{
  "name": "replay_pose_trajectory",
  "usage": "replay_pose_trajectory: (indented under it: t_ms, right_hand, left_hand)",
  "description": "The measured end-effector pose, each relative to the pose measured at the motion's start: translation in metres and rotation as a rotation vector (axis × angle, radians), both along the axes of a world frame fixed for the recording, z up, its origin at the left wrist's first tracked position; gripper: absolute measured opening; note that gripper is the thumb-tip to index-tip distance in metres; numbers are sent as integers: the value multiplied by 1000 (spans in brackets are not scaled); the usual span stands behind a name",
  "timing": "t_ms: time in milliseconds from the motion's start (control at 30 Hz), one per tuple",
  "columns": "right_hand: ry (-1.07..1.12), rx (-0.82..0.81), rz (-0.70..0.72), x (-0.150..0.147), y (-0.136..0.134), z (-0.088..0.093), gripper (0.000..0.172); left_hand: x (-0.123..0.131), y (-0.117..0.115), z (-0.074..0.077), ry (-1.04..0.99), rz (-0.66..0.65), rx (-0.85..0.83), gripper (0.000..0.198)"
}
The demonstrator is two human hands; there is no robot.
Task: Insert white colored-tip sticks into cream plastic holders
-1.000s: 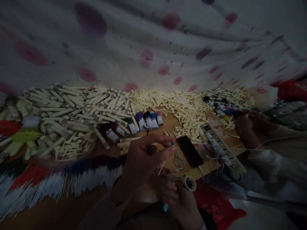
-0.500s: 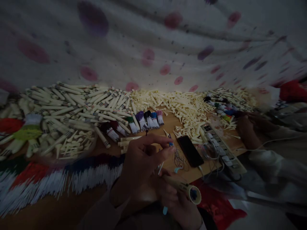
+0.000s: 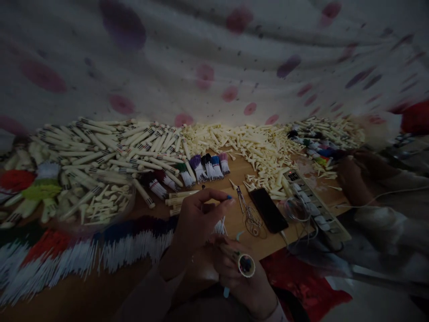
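My left hand (image 3: 201,217) is raised over the table, thumb and forefinger pinched on a small blue piece (image 3: 229,197). Lower down and to the right, my right hand (image 3: 243,286) wraps round a cream pen barrel (image 3: 246,265). The barrel's open round end faces me, and dark coloured ends show inside it. A light-blue strip (image 3: 226,292) sticks out by the right fingers. Thin white refills (image 3: 220,226) show just behind my hands, partly hidden.
Cream barrels (image 3: 100,143) and small cream cone-shaped parts (image 3: 268,152) are heaped along the cloth. Bundled coloured refills (image 3: 216,167) stand in front. Loose refills (image 3: 134,246) line the left edge. A phone (image 3: 268,210), a power strip (image 3: 318,210) and another person's arm (image 3: 355,179) are on the right.
My left hand has shifted slightly left and up with the blue piece. My right hand has moved left and turned the barrel, so its open end faces me more directly.
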State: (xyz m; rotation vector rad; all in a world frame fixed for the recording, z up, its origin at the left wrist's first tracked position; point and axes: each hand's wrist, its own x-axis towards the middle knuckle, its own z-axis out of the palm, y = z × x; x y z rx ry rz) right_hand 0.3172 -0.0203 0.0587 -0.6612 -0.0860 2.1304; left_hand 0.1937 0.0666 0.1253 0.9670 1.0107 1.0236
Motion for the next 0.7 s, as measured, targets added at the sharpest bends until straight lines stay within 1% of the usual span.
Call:
replay_pose_trajectory:
  t_ms: [100, 200, 267, 333, 433, 500, 567, 633, 700]
  right_hand:
    - [-2, -11, -37, -1, 0, 0, 25]
    - [-4, -15, -85, -1, -1, 1, 22]
    - [8, -12, -108, 1, -1, 1, 22]
    - [34, -4, -133, 3, -2, 1, 22]
    - [82, 11, -178, 7, -2, -1, 24]
    - [117, 23, -190, 10, -3, -3, 23]
    - [156, 36, -183, 13, -3, -6, 26]
    - [191, 52, -160, 18, -4, -9, 30]
    - [217, 66, -143, 24, -6, -12, 29]
  left_hand:
    - [2, 1, -6, -2, 6, -8, 19]
    - [5, 1, -16, 6, 12, -5, 21]
    - [7, -1, -23, 47, -11, 12, 22]
    - [9, -5, -29, 104, -85, 17, 20]
    - [11, -13, -34, 151, -237, 12, 16]
    - [14, -17, -35, 140, -278, 16, 16]
    - [19, -17, -36, 150, -261, 33, 22]
    - [27, -11, -38, 245, -235, 95, 32]
    - [38, 2, -42, 369, -235, 178, 36]
